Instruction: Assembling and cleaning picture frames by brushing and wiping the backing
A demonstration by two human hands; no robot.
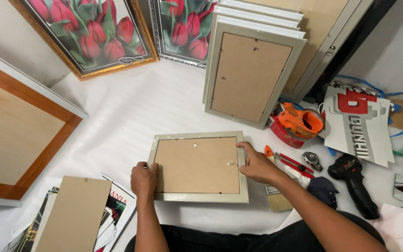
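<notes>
The pale picture frame (198,166) lies face down on the white sheet (131,112) right in front of me, brown backing up, its long axis running left to right. My left hand (144,179) curls closed over the lower-left corner; my right hand (256,164) grips the right edge, fingers hooked over the rim (brush (276,198) and pliers (291,162) just beyond it). Both hands sit at the frame's short ends, equally near.
</notes>
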